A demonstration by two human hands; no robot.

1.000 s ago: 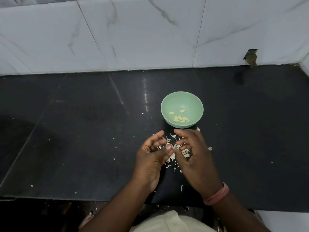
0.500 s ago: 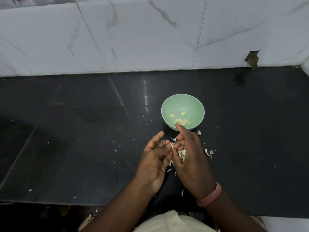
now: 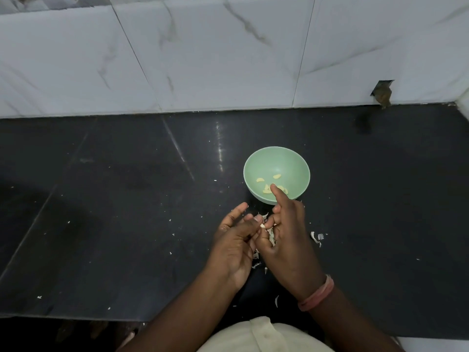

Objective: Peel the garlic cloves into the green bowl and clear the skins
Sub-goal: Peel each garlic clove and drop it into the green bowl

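On the black stone counter [image 3: 127, 224] a green bowl [image 3: 299, 161] stands right of centre, with a handful of peeled garlic cloves [image 3: 276, 177] lying pale yellow in its near half. Just this side of the bowl the two hands meet over a scatter of papery garlic skins [image 3: 271, 236]. The left hand [image 3: 234, 246] has its thumb and curled fingers pinched on a small pale garlic clove [image 3: 262, 226], which shows only as a tip between the thumb and the other hand. The right hand [image 3: 289, 247] touches the same clove with its lower fingers bent in toward it, while its index finger points away and overlaps the bowl's near rim in the view (whether it touches the bowl cannot be told). A pink band [image 3: 317, 295] circles the right wrist. More skins lie loose on the counter to the right of the right hand [image 3: 316, 237] and near the counter's front edge, and small white flecks are strewn to the left. Behind the counter rises a white marble-veined tiled wall [image 3: 215, 59], with a broken notch [image 3: 382, 94] at its foot, far right.
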